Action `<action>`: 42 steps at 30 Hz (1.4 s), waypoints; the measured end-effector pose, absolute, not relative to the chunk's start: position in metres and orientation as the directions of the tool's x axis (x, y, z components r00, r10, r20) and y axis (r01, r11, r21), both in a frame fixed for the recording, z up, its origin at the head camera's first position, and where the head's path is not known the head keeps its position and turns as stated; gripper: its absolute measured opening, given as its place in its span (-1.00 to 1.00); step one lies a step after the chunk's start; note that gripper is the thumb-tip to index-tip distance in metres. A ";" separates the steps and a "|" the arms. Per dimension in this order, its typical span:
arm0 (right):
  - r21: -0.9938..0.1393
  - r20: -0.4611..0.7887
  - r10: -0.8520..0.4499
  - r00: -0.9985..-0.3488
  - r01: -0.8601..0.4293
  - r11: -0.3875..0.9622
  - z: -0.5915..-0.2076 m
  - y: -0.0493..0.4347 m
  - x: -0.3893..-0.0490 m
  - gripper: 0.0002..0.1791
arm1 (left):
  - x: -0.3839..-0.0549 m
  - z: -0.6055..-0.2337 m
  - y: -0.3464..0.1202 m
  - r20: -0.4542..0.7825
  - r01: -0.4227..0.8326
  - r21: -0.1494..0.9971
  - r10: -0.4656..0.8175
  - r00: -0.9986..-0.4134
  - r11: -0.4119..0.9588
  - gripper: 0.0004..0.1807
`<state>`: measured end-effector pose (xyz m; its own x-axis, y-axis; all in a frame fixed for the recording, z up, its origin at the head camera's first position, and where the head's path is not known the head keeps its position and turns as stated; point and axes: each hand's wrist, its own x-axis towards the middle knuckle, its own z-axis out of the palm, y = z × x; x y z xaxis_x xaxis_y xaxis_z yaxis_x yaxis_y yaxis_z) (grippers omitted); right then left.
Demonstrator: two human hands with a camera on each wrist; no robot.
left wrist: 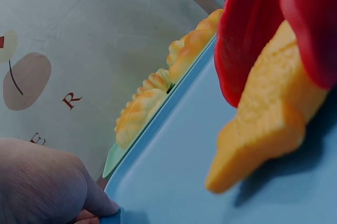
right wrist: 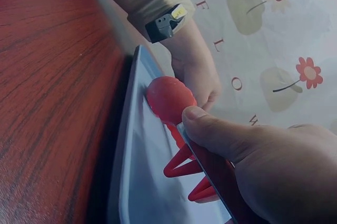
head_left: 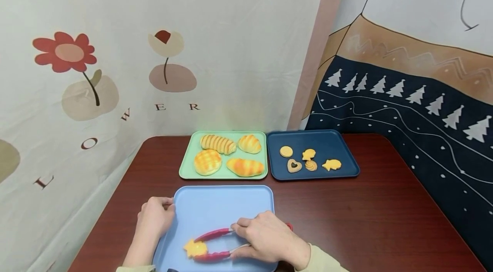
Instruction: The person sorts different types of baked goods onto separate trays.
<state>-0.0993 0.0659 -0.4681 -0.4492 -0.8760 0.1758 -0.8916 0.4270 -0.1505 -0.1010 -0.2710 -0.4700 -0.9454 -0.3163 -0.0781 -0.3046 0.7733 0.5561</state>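
Observation:
My right hand (head_left: pixel 265 238) holds a pair of tongs (head_left: pixel 215 234) with red tips and metal arms. A yellow fish-shaped cookie (head_left: pixel 194 248) sits between the red tips (left wrist: pixel 247 29), over the light blue tray (head_left: pixel 223 199); its shadow falls on the tray in the left wrist view. At the tray's upper left edge, my left hand (head_left: pixel 155 217) pinches the rim. The right wrist view shows the thumb of my right hand (right wrist: pixel 279 166) along the metal arm of the tongs, with the cookie hidden behind a red tip.
Behind the blue tray, a green tray (head_left: pixel 185 169) bears several toy breads. Beside it a dark blue tray (head_left: pixel 339 148) carries several cookies, among them a heart-shaped cookie (head_left: pixel 294 165). The dark red-brown table (head_left: pixel 369 212) ends at a printed cloth (head_left: pixel 246 49).

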 end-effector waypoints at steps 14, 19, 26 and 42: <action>-0.162 0.226 -0.829 -0.512 -0.858 0.487 -0.453 0.090 -0.111 -0.29 | -0.100 -0.472 -0.272 -0.081 -0.305 0.556 -0.315 -0.946 0.773 -0.64; -0.198 0.194 -0.785 -0.589 -0.807 0.557 -0.443 0.104 -0.120 -0.28 | -0.101 -0.472 -0.272 -0.059 -0.286 0.559 -0.306 -0.950 0.779 -0.65; -0.230 0.197 -0.721 -0.665 -0.746 0.625 -0.429 0.126 -0.130 -0.27 | -0.101 -0.471 -0.272 -0.074 -0.295 0.554 -0.307 -0.949 0.779 -0.64; -0.198 0.234 -0.589 -0.774 -0.631 0.750 -0.418 0.177 -0.143 -0.26 | -0.100 -0.470 -0.272 -0.065 -0.290 0.555 -0.307 -0.950 0.780 -0.65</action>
